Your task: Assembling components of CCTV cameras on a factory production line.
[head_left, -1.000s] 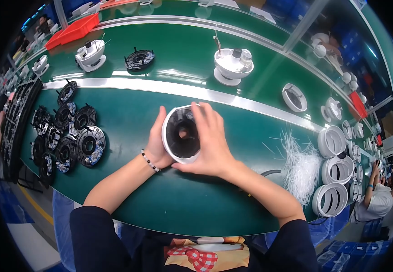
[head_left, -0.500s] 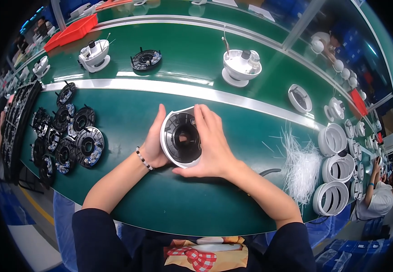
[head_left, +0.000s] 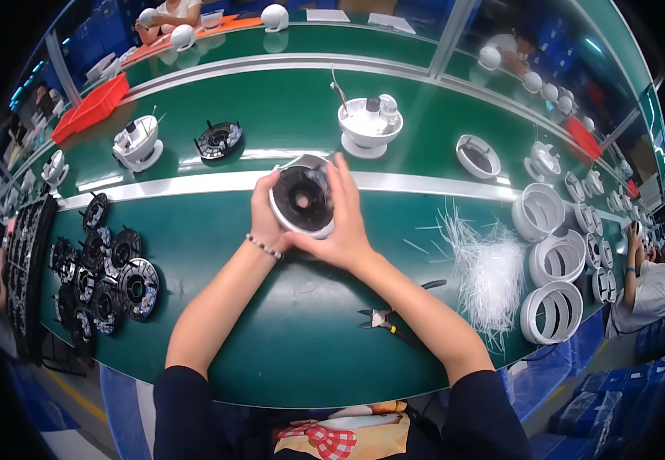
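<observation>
Between my two hands is a white round plastic housing [head_left: 278, 208] with a black circular insert [head_left: 298, 184] inside it, its opening facing up towards me. My left hand [head_left: 266, 213] is wrapped round the left side. On the right side, my right hand [head_left: 345, 222] presses with its fingers along the rim and its thumb along the lower edge. Both hands are above the near work surface, close to the metal strip. Beside my right forearm lies a pair of cutting pliers [head_left: 379, 317], partly hidden under the arm.
Several black round parts with circuit boards [head_left: 139, 289] lie at left, beside a black rack [head_left: 27, 268]. A pile of white cable ties [head_left: 489, 280] and white rings [head_left: 552, 313] are at right. Beyond the metal strip [head_left: 409, 182] stand white bowl-shaped assemblies [head_left: 371, 129] and a red tray [head_left: 91, 107].
My arms reach farther forward with the housing, bringing it nearer the metal strip. The view has shifted, and the pliers show more beside my right forearm. Both hands still hold the housing.
</observation>
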The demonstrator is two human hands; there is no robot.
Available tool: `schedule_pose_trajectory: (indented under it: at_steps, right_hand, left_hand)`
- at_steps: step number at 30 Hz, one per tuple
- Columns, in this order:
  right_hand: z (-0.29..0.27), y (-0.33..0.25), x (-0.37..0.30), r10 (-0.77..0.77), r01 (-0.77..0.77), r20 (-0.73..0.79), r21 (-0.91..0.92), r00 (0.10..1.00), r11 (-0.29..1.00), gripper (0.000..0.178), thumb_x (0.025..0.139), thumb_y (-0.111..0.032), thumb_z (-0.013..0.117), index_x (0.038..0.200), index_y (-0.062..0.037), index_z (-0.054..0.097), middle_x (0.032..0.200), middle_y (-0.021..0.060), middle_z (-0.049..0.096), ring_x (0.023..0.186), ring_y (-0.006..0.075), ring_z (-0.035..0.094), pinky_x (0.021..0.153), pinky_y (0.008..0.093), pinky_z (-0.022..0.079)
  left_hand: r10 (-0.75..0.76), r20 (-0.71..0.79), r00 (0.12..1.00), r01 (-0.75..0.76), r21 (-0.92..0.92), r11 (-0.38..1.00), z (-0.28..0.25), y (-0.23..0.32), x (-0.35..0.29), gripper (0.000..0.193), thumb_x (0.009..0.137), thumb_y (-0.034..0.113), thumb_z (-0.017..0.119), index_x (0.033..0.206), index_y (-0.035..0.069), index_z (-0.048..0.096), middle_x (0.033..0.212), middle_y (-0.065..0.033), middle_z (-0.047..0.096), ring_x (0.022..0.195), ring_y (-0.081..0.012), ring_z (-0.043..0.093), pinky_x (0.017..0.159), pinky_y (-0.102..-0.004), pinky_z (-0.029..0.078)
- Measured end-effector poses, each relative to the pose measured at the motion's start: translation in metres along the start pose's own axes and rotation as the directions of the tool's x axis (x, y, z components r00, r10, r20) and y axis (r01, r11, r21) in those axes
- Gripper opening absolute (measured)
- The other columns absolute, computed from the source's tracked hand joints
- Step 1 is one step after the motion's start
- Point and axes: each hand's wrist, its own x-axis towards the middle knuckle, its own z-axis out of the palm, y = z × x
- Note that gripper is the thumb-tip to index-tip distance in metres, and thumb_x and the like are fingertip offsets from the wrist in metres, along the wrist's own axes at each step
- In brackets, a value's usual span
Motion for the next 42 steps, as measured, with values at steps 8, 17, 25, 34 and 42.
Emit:
schedule_pose_trajectory:
  at_steps: [8, 17, 25, 34, 42]
  right_hand:
    - [-0.118, -0.057, -0.071, 0.195, -0.076, 0.689, -0.199, 0.698, 0.977, 0.098, 0.059, -0.051, 0.073, 0.131, 0.0003, 0.030, 0.141, 0.0240, 0.014, 0.129, 0.0435, 0.016, 0.101, 0.0540, 0.021]
    - [-0.126, -0.082, -0.126, 0.427, -0.084, 0.572, -0.528, 0.700, 0.845, 0.084, 0.061, -0.048, 0.071, 0.123, 0.0005, 0.041, 0.129, 0.0179, 0.037, 0.117, 0.0398, 0.034, 0.098, 0.0531, 0.025]
    - [-0.108, -0.076, -0.153, 0.214, -0.128, 0.188, -0.387, 0.959, 0.913, 0.050, 0.054, -0.019, 0.069, 0.099, -0.0003, 0.059, 0.093, 0.0090, 0.057, 0.075, 0.0245, 0.054, 0.069, 0.0323, 0.041]
    - [-0.126, -0.109, -0.133, 0.625, -0.446, 0.419, 0.886, 0.659, -0.125, 0.070, 0.070, -0.014, 0.061, 0.129, 0.0066, 0.030, 0.097, 0.0141, 0.048, 0.093, 0.0240, 0.050, 0.082, 0.0454, 0.047]
    - [-0.162, -0.113, -0.035, 0.227, -0.161, 0.137, -0.376, 0.964, 0.913, 0.065, 0.050, -0.007, 0.064, 0.114, -0.0012, 0.054, 0.083, 0.0117, 0.051, 0.075, 0.0240, 0.050, 0.068, 0.0299, 0.040]
  left_hand:
    - [0.200, -0.259, 0.945, -0.182, 0.090, 0.979, -0.067, 0.051, 0.116, 0.023, 0.085, 0.018, 0.043, 0.091, 0.000, 0.053, 0.092, -0.0127, 0.060, 0.087, -0.0226, 0.058, 0.081, -0.0350, 0.047]
    - [0.690, 0.660, 0.298, -0.381, 0.745, -0.547, -0.035, 0.066, 0.137, 0.037, 0.072, 0.005, 0.051, 0.108, -0.003, 0.052, 0.109, -0.0194, 0.053, 0.096, -0.0327, 0.054, 0.087, -0.0385, 0.042]
    - [0.292, 0.495, 0.818, -0.382, 0.848, -0.367, 0.031, -0.059, 0.118, 0.061, 0.072, 0.024, 0.066, 0.121, 0.001, 0.038, 0.135, -0.0272, 0.023, 0.090, -0.0424, 0.056, 0.077, -0.0423, 0.049]
    - [0.290, 0.726, 0.623, -0.677, 0.687, -0.266, 0.007, -0.037, 0.109, 0.026, 0.070, 0.004, 0.066, 0.084, 0.002, 0.045, 0.131, -0.0186, 0.038, 0.083, -0.0339, 0.060, 0.067, -0.0370, 0.050]
    - [-0.098, 0.894, 0.438, -0.889, 0.414, -0.195, -0.025, 0.029, -0.034, 0.029, 0.067, 0.006, 0.068, 0.085, 0.005, 0.047, 0.109, -0.0136, 0.056, 0.078, -0.0264, 0.062, 0.058, -0.0306, 0.052]
